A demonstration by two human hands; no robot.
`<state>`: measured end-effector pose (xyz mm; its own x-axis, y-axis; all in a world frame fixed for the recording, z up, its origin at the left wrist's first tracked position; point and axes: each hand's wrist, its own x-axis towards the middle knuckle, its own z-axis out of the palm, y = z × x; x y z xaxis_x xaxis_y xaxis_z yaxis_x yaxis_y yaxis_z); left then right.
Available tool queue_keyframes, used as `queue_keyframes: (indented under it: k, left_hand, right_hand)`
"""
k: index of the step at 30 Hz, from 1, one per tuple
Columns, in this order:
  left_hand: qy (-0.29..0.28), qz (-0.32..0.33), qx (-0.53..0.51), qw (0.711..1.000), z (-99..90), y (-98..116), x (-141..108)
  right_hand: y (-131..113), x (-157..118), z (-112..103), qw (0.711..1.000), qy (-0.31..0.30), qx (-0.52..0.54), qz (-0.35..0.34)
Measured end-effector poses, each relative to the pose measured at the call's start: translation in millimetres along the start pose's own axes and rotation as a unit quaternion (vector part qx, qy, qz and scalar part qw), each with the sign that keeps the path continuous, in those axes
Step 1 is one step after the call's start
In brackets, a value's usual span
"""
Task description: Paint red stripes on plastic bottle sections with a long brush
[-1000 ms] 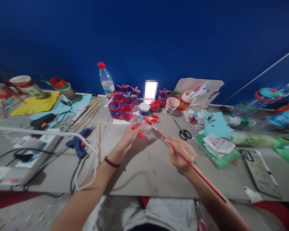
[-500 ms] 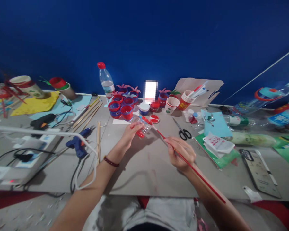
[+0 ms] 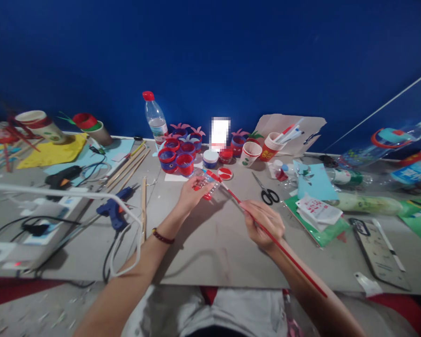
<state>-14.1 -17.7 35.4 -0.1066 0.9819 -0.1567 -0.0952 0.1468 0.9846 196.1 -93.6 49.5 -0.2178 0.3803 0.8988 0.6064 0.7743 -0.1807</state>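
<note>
My left hand (image 3: 189,194) is closed around a clear plastic bottle piece (image 3: 214,186) with red paint on parts of it, the thumb across its near side. My right hand (image 3: 265,223) pinches a long red-handled paintbrush (image 3: 298,262), whose handle runs back over the forearm. The brush's tip is at the red-painted rim of the piece; I cannot tell whether it touches. Just beyond lie a red-stained lid (image 3: 225,173), an open jar of red paint (image 3: 226,155) and a white-lidded jar (image 3: 210,158).
Painted red and purple cups (image 3: 168,161) cluster behind my left hand, beside a red-capped bottle (image 3: 156,119). Scissors (image 3: 267,193) lie right of centre, near paper cups (image 3: 250,153). A blue glue gun (image 3: 115,206), white cable (image 3: 135,215) and power strip (image 3: 52,229) occupy the left; a phone (image 3: 379,252) the right.
My left thumb has shifted right over the plastic piece, which has turned slightly in the grip. My right hand and the paintbrush have hardly moved.
</note>
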Motion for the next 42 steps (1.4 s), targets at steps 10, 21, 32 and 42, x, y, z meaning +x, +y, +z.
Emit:
queue_keyframes:
  k: [10, 21, 32, 42]
  left_hand:
    - [-0.008, 0.003, -0.002, 1.000, 2.5, 6.1, -4.1]
    - [-0.007, 0.010, 0.002, 1.000, 2.4, 8.1, -5.6]
    - [-0.020, 0.007, 0.000, 1.000, 1.4, 3.8, -3.7]
    - [-0.010, 0.013, 0.002, 1.000, 2.8, 4.2, -3.1]
  right_hand:
    - [1.0, -2.3, -0.1, 1.000, -0.014, -0.016, 0.014]
    - [1.0, -2.6, -0.7, 1.000, -0.001, -0.026, 0.002]
    - [0.3, -2.0, -1.1, 1.000, 0.002, -0.020, 0.000]
    - [-0.3, -0.5, -2.6, 1.000, 0.004, -0.025, 0.005]
